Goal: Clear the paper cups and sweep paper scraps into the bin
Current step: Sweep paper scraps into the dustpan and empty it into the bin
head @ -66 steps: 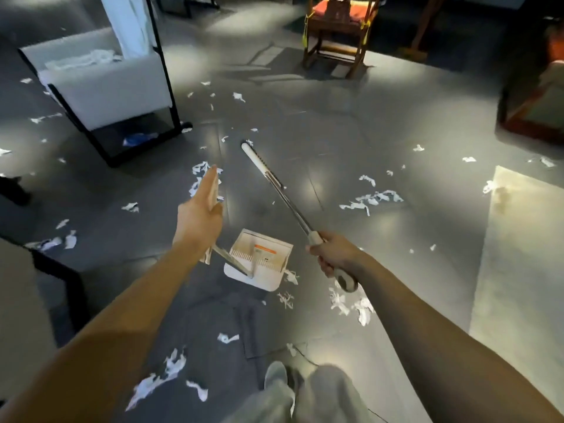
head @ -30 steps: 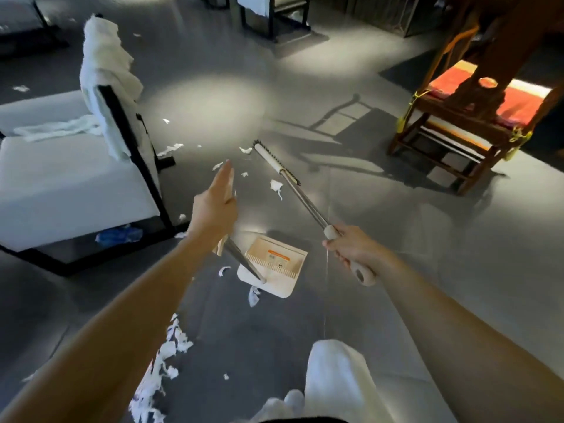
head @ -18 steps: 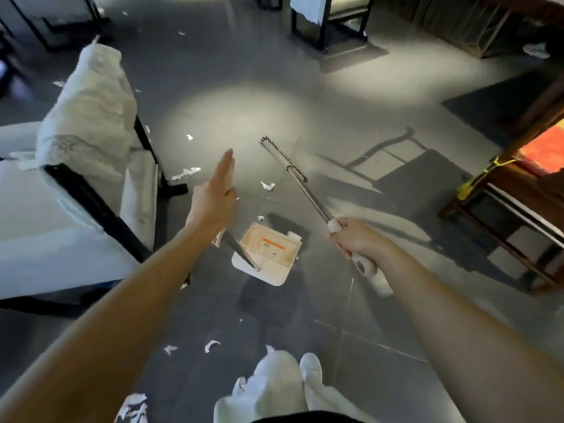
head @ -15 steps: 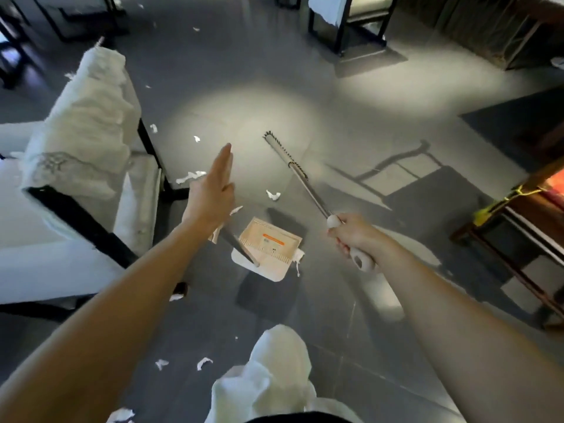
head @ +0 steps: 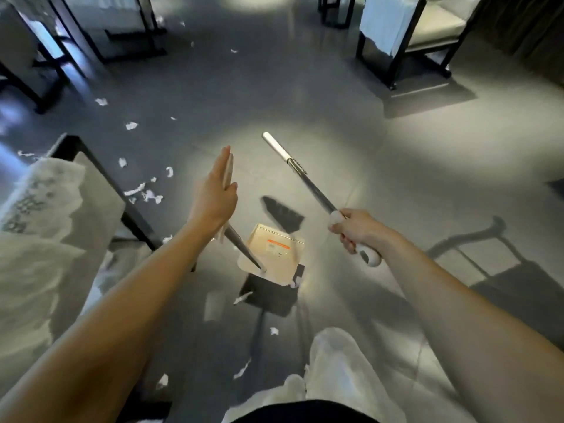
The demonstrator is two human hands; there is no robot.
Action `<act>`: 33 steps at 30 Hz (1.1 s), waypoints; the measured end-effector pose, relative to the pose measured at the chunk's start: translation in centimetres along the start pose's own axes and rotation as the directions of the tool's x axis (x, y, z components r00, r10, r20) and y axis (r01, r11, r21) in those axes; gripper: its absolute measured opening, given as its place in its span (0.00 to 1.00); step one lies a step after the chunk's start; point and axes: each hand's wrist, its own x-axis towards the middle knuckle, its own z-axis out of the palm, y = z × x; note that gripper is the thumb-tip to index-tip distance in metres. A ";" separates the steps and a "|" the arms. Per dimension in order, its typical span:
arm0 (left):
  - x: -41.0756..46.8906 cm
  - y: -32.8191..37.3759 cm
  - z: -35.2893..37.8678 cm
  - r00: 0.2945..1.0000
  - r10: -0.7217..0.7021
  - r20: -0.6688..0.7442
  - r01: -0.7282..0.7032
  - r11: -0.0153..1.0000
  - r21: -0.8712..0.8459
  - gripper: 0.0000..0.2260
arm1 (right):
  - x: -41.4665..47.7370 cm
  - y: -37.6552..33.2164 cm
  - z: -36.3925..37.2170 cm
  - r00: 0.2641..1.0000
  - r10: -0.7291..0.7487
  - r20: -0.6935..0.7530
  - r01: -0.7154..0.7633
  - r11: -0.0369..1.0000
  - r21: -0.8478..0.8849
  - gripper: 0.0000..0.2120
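– On the shiny grey tiled floor [head: 335, 117], next to the white padded chair with a black frame [head: 94, 196], lie lots of small torn white paper scraps [head: 143, 190]. More are spread toward the far left, and a few are close to the person's legs. Where is the bin?

– I can't see a bin, and no paper cups either.

– What is the left hand [head: 213, 196] doing?

– Its fingers point straight up. The thumb seems to press the top of the handle against the palm. That handle goes down to a flat beige plastic dustpan with an orange label [head: 274, 257]. The dustpan seems to hang just above the floor, in the middle, with a dark shadow under it.

– And the right hand [head: 355, 232]?

– Its fingers are curled tight round the long broom with a thin grey metal stick and white ends [head: 311, 188], near the white end closest to the person.

– Will the scraps be hard to catch?

– I think they are very light and thin, so a fast swipe could blow them away. Slow, short strokes should work best. The dustpan looks light and stiff, so its front edge should sit flat on the floor, or scraps will slip under. The broom looks stiff too, and the white grip seems the right place to hold.
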 end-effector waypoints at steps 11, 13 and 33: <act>41.6 0.2 6.9 0.981 -0.100 -0.166 0.109 0.993 0.051 0.31 | 36.3 -25.8 -10.4 0.989 -0.094 0.117 0.108 0.988 -0.112 0.06; 48.2 0.6 7.0 0.977 -0.110 -0.185 0.123 0.991 0.060 0.32 | 41.4 -31.1 -12.0 0.987 -0.097 0.130 0.112 0.988 -0.110 0.05; 122.3 -7.3 7.3 0.933 -0.152 -0.328 0.148 0.988 -0.036 0.32 | 100.9 -78.6 -19.0 0.974 -0.116 0.195 0.147 0.977 -0.153 0.13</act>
